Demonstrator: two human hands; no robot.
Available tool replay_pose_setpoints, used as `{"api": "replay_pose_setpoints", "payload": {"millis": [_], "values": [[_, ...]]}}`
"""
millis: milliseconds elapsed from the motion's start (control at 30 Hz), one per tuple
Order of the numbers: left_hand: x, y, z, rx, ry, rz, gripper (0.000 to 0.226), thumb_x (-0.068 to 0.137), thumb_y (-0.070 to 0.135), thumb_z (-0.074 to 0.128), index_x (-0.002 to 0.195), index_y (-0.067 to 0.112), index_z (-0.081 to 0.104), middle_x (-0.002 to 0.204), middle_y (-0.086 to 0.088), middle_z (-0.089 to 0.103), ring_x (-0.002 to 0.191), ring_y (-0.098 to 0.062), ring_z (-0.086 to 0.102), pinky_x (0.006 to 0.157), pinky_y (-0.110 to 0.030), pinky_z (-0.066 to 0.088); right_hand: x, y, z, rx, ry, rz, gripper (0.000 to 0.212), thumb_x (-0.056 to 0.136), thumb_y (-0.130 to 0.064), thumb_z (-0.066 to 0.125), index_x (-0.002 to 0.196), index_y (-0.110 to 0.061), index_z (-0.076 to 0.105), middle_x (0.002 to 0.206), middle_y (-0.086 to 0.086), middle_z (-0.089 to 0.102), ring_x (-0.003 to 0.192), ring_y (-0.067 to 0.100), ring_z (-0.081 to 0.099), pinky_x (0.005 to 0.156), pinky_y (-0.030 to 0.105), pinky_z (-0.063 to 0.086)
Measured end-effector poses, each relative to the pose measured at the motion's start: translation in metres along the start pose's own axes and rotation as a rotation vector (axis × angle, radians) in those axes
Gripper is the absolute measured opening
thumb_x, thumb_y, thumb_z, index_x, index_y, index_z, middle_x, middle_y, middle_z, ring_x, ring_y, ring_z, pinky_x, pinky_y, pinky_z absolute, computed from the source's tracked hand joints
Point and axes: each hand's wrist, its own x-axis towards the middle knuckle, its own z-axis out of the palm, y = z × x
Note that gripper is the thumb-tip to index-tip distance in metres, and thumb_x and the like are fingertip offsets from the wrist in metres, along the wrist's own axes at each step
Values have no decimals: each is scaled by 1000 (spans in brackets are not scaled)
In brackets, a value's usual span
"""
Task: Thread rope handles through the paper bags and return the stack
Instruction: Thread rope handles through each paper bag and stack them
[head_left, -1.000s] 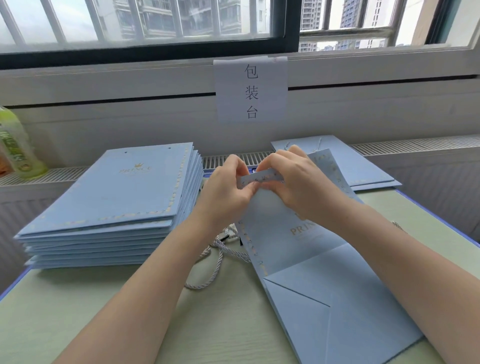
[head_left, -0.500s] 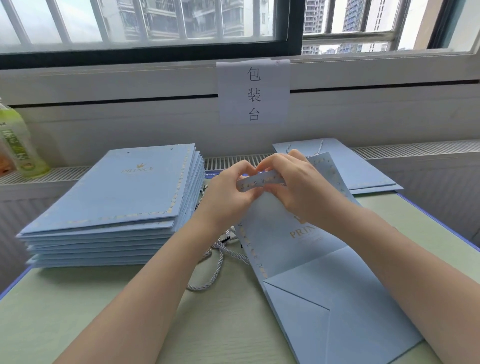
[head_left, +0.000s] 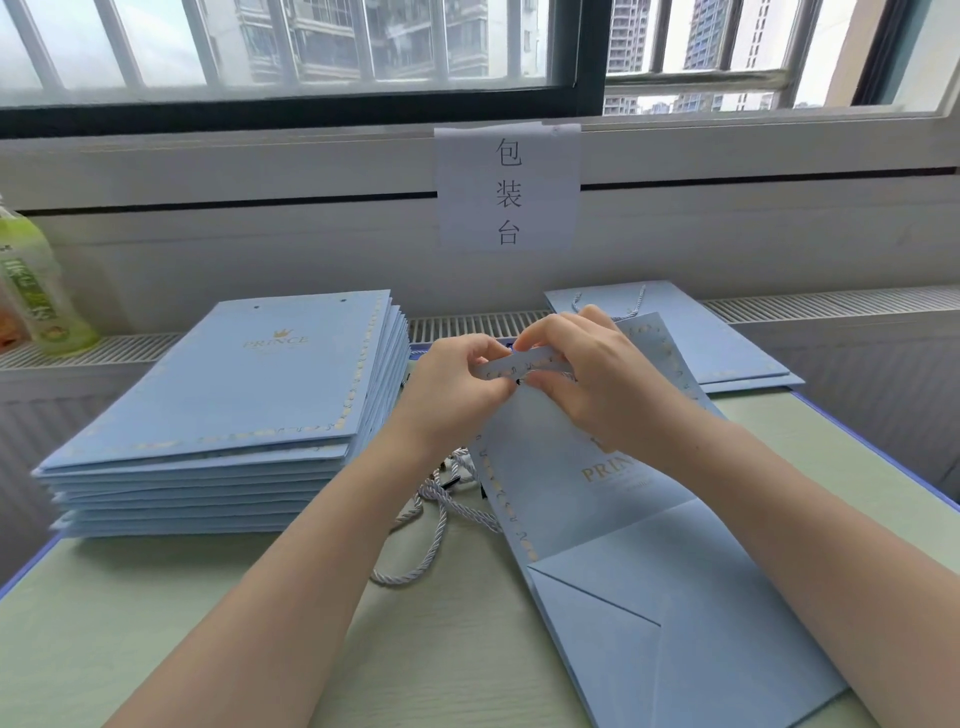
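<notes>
Left to right: stack of unthreaded bags; loose rope handles on the tabletop; left hand and right hand pinching the open bag at its top edge — threading in progress, probably. Next: feed the rope end through the hole. Finished bags lie far right.

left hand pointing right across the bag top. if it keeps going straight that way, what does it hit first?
The right hand, most likely. The left hand pinches the upper edge of the paper bag with fingertips aimed right, and the right hand's fingers grip the same edge directly opposite, almost touching. Depth is unclear, but nothing else lies between.
</notes>
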Motion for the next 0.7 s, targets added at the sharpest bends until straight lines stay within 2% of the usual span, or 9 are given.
{"api": "replay_pose_setpoints", "payload": {"millis": [67, 200, 333, 400, 500, 600, 633, 700], "values": [[-1, 2, -1, -34, -7, -6, 14, 63, 28, 59, 74, 25, 67, 95, -9, 71, 81, -22, 66, 76, -41, 52, -1, 0, 1, 2, -16, 7, 24, 84, -20, 66, 105, -11, 61, 91, -1, 60, 87, 20, 41, 76, 19, 27], [-3, 4, 0, -77, 3, 2, 13, 66, 22, 64, 76, 28, 68, 83, -2, 70, 75, -15, 62, 75, -38, 52, 0, -1, 0, -2, 4, 39, 27, 83, -24, 70, 106, -14, 62, 91, -7, 55, 88, 16, 38, 77, 23, 29], [-2, 1, 1, -84, 30, 30, 27, 81, 0, 66, 81, 27, 67, 78, 6, 67, 73, -11, 61, 76, -34, 51, 0, 0, -2, 19, -30, 77, 28, 86, -26, 66, 111, -17, 60, 94, -12, 50, 90, 11, 34, 81, 28, 34], [-2, -1, 2, -78, 38, 43, 26, 83, -1, 64, 86, 25, 67, 82, 5, 67, 74, -11, 62, 76, -32, 52, 1, 1, -3, 27, -47, 77, 29, 87, -24, 65, 115, -18, 59, 95, -12, 49, 90, 10, 33, 82, 29, 34], [-1, -2, 5, -32, 35, 67, 25, 85, 0, 61, 101, 19, 66, 91, 2, 66, 84, -19, 63, 79, -32, 51, 2, 1, -3, 33, -44, 79, 32, 87, -19, 65, 118, -13, 58, 98, -8, 46, 91, 12, 36, 81, 24, 32], [0, -4, 6, 58, 67, 75, 24, 86, 2, 60, 105, 16, 63, 89, 10, 60, 83, -9, 57, 70, -11, 44, 2, 1, -4, 32, -48, 72, 32, 84, -13, 68, 113, -6, 57, 105, -2, 40, 87, 15, 45, 79, 19, 33], [1, -5, 5, 74, 93, 61, 22, 86, 3, 60, 104, 17, 62, 90, 10, 59, 84, -8, 55, 68, -9, 42, 1, 1, -6, 17, -74, 82, 29, 84, -13, 68, 110, -6, 57, 106, -1, 38, 86, 17, 47, 77, 17, 33], [2, -8, 3, 90, 156, 14, 20, 88, 4, 58, 103, 16, 62, 94, 6, 59, 89, -11, 55, 72, -17, 44, -1, 4, -10, -37, -178, 124, 20, 86, -18, 65, 103, -10, 58, 106, 0, 41, 93, 21, 47, 76, 23, 36]]}}
